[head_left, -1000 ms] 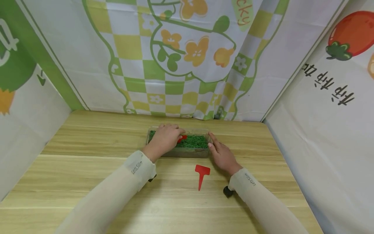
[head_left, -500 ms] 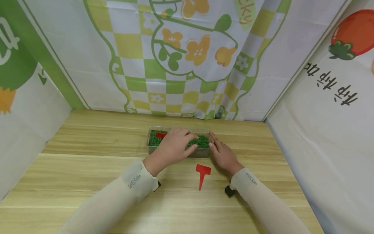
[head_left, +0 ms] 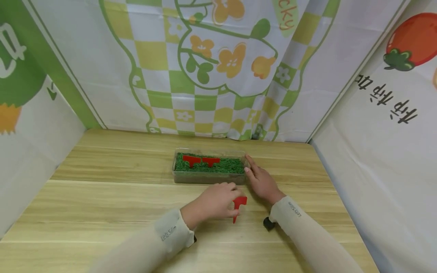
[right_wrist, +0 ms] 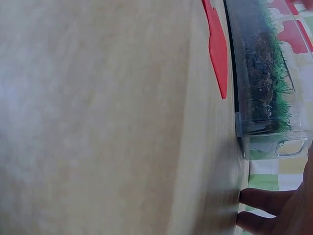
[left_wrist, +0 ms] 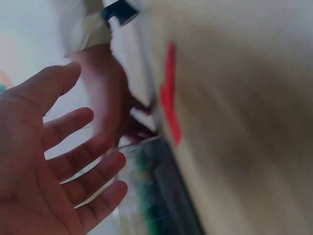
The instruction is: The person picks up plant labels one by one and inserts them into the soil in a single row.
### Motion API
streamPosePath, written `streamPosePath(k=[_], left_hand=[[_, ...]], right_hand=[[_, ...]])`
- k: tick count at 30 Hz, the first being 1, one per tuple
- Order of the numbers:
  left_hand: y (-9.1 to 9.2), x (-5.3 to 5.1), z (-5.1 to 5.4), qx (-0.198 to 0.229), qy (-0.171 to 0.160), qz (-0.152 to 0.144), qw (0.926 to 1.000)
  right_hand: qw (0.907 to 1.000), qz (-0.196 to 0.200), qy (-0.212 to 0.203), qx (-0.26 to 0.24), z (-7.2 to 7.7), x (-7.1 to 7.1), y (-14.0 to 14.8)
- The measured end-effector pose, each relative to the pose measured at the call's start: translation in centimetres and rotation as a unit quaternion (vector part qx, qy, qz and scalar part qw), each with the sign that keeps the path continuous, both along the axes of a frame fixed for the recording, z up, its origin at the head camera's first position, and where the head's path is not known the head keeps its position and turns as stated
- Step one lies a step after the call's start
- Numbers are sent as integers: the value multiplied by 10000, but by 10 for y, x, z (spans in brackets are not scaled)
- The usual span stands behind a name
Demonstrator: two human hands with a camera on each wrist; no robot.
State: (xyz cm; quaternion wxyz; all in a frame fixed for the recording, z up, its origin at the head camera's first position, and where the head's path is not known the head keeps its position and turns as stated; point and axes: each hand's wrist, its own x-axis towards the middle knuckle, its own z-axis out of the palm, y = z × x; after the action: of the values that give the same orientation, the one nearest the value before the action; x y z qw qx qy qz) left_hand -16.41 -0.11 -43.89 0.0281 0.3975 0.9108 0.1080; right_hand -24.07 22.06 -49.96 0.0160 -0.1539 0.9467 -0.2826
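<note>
My left hand (head_left: 218, 201) hovers over a red T-shaped plant label (head_left: 241, 201) on the table, partly covering it in the head view. The left wrist view shows that palm with spread, slightly bent fingers, apart from the label (left_wrist: 168, 98). A clear plastic box (head_left: 205, 178) holds dark filling topped with green artificial grass (head_left: 230, 165). Two more red labels, the left one (head_left: 191, 160) and its neighbour (head_left: 211, 161), stand upright in the grass. At the box's right end, my right hand (head_left: 262, 182) rests with extended fingers; exact contact is unclear.
The wooden table (head_left: 112, 204) runs back to a patterned curtain (head_left: 205, 98) close behind the box. Printed cloth walls stand at both sides, the right one (head_left: 372, 151) beyond the table's edge. A black wrist device (head_left: 268, 223) hangs below the right cuff.
My left hand has left the second label standing in the grass and come forward and right, down to the loose label on the table. The right hand stays at the box's end.
</note>
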Motion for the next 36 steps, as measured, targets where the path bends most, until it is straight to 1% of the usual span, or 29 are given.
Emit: streamPosePath(k=[4, 7, 12, 15, 20, 29, 36], left_hand=[[8, 3, -17, -97, -121, -106, 9998], [12, 5, -25, -233, -176, -115, 9995], [15, 4, -36, -533, -181, -59, 9984], [16, 2, -40, -662, -182, -33, 9976], [17, -1, -42, -740, -221, 36, 9970], [19, -3, -38, -625, -242, 88, 9977], [20, -7, -38, -697, -434, 188, 9964]], right_hand=[[10000, -11, 56, -6, -1, 0, 0], [9999, 22, 141, 7, -1, 0, -1], [9999, 14, 116, 42, -2, 1, -1], [10000, 15, 77, 14, 0, 2, -2], [10000, -16, 73, -23, 2, 2, -2], [10000, -16, -57, -22, 3, 2, -1], [10000, 29, -11, 5, 1, 0, 0]])
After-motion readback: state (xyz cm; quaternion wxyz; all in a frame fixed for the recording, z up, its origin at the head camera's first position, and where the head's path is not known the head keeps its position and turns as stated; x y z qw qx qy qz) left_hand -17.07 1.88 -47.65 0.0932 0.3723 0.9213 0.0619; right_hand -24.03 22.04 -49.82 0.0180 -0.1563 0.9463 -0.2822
